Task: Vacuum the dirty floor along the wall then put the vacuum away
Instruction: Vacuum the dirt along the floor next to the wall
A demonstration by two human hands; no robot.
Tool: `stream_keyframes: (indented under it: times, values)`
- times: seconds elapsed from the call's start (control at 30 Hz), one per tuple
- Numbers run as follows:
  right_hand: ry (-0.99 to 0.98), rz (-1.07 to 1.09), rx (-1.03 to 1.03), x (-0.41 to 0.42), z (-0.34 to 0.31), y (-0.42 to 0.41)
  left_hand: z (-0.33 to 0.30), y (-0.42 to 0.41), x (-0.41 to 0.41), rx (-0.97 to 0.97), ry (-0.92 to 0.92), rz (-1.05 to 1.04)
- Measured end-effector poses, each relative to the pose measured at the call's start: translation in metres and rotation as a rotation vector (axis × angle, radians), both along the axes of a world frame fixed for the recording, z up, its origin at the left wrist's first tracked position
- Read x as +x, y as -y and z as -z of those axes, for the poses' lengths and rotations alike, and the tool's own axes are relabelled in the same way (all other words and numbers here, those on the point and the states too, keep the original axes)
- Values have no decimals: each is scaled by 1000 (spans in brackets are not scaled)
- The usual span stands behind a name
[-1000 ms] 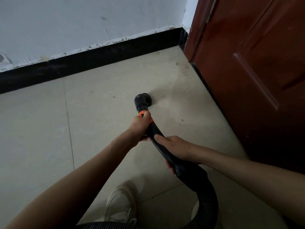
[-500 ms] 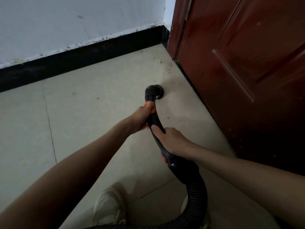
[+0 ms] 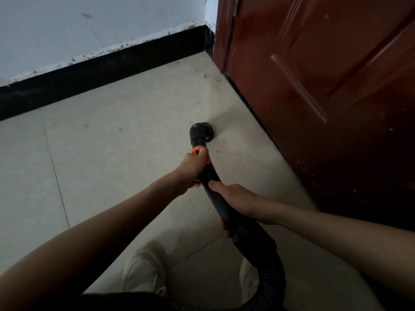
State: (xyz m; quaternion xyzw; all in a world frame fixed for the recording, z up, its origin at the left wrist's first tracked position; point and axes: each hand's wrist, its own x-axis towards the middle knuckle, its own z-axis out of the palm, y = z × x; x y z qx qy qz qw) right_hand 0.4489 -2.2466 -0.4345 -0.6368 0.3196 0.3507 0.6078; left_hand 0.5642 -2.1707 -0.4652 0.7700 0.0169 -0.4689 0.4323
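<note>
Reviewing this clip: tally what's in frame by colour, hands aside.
Black: 2, the vacuum hose with its nozzle, and the baseboard
Orange: 1, the collar on the hose
White: 3, two shoes, the wall
Red-brown: 1, the door
Beige: 1, the tiled floor
Total: 8

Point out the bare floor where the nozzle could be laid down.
Free: the tiles left of the nozzle, up to the black baseboard. Crowded: the near floor, with shoe and hose; debris lies beside the door.
</note>
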Motion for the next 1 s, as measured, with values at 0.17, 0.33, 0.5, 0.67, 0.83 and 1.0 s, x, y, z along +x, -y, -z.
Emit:
stream_keyframes:
  times: [0.17,0.33,0.5,0.67,0.83,1.0]
  values:
    - [-12,46,24,-28,-4,-3,-1,4,-25,11,-55,38]
    - [16,134,-23,-35,0,-1,2,15,-28,4,-47,69]
    - [45,202,-92,-23,3,10,1,36,-13,-22,-40,117]
    - [76,263,-170,-9,8,21,2,54,3,-36,-13,159]
    - [114,304,-287,8,14,26,6,73,19,-62,-9,102]
    - [164,354,-239,33,13,37,13,83,39,-86,95,19]
